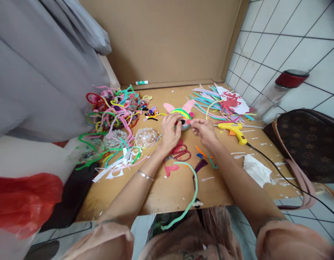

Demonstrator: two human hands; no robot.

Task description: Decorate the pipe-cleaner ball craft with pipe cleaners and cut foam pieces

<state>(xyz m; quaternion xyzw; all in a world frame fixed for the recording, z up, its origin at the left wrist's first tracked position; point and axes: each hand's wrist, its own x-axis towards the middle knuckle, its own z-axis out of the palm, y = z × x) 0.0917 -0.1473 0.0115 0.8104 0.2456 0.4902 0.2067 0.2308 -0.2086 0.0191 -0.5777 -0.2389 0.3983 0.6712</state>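
Note:
A small striped craft figure with pink ears, wound in yellow, green and blue, stands at mid-table. My left hand curls around its left side and front, holding it. My right hand pinches a small red-pink piece against the figure's front right. A black round spot shows beside my left fingertips. Much of the figure is hidden behind my hands. Red-handled scissors lie just below my left hand, over red paper scraps. A yellow glue gun rests right of my right hand.
Tangled pipe cleaners heap at the left, straight ones at the back right. A clear plastic ball piece, a crumpled tissue, a brown handbag and a red-lidded bottle surround the work area. The glue gun's black cord runs right.

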